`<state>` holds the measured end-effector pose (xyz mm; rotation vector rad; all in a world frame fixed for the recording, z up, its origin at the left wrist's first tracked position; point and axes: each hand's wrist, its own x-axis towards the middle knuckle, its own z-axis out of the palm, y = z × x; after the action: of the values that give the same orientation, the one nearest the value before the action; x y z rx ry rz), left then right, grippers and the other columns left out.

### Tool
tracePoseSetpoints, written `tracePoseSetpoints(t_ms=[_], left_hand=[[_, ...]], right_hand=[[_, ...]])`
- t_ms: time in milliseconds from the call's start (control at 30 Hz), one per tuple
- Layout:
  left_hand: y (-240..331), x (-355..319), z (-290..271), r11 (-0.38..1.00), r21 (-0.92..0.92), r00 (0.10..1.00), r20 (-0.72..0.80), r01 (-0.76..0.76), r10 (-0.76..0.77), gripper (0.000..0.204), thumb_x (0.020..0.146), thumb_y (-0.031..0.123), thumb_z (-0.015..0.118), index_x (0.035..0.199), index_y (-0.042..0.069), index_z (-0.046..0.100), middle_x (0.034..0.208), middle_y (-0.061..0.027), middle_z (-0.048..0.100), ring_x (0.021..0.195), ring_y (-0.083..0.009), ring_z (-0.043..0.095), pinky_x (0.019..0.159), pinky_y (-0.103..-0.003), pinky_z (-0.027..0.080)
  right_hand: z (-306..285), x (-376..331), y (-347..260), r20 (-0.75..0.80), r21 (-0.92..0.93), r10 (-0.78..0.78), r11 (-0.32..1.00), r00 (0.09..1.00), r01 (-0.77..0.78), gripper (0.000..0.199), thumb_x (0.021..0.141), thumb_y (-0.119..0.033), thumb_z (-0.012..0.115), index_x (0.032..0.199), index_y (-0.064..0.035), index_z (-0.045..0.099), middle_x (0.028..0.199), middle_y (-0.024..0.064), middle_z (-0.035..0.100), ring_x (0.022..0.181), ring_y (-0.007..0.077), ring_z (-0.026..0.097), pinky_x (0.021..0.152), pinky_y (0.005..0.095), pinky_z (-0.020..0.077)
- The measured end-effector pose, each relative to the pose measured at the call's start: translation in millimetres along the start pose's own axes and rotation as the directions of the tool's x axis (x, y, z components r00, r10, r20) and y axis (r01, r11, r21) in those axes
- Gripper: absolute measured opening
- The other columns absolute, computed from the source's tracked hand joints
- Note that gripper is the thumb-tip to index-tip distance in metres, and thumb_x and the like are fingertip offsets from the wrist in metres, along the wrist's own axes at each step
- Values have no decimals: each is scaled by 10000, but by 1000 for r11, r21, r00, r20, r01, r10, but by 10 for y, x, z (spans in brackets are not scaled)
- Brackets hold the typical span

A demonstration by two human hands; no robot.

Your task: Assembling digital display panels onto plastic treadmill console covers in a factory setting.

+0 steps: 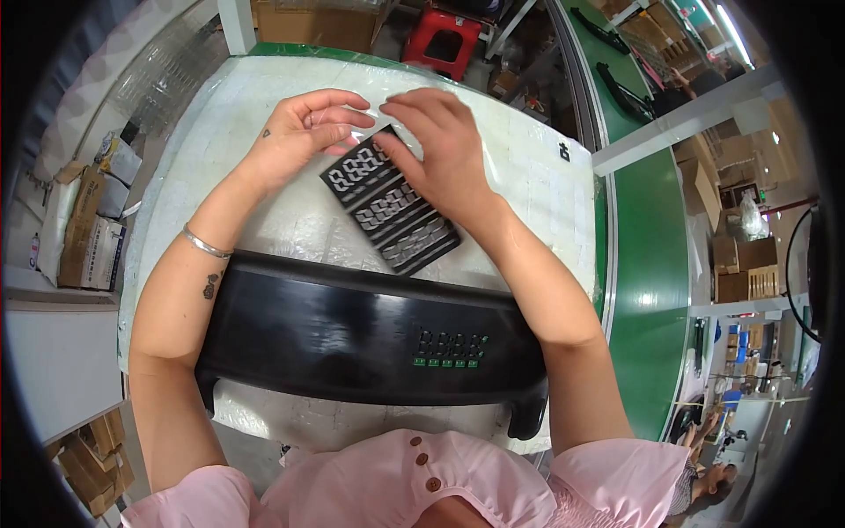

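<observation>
A black card [370, 195] with rows of pale digit-shaped cutouts lies at a slant on the covered table. Above its far left corner is my left hand [310, 130], its fingers curved forward and the thumb apart from them. Nothing that I can make out is in it. My right hand [444, 150] hovers over the card's far right side, a little blurred, with the thumb apart from the bent fingers and over the card. Between my forearms rests a long glossy black plastic panel [317, 330], with digit-shaped openings and a row of small green marks [446, 363] at its right.
Clear film covers the white tabletop [528, 202]. A red stool [443, 42] stands beyond the far edge. To the right runs a green bench [651, 255] with black parts on its far end. Cardboard boxes [84, 224] sit at the left, and people work at the far right.
</observation>
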<state>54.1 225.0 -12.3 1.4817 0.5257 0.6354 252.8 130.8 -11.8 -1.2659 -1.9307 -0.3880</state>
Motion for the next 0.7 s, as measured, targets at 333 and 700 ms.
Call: tracePoseSetpoints(t_ms=[333, 700], left_hand=[[7, 3, 25, 998, -44, 995, -93, -49, 45, 243, 928, 97, 631, 1162, 31, 632, 1071, -113, 709, 999, -148, 663, 836, -250, 536], [-331, 101, -248, 973, 191, 969, -184, -128, 164, 292, 903, 3, 570, 1183, 64, 624, 1020, -59, 718, 810, -63, 614, 686, -210, 495]], right_hand=[[1, 33, -127, 217, 303, 358, 860, 908, -411, 274, 819, -135, 757, 1048, -23, 659, 1012, 152, 710, 909, 277, 702, 785, 330, 542], [-525, 170, -484, -29, 90, -46, 995, 998, 49, 169, 712, 9, 721, 835, -57, 626, 1115, 85, 615, 1013, 325, 557, 819, 392, 496]])
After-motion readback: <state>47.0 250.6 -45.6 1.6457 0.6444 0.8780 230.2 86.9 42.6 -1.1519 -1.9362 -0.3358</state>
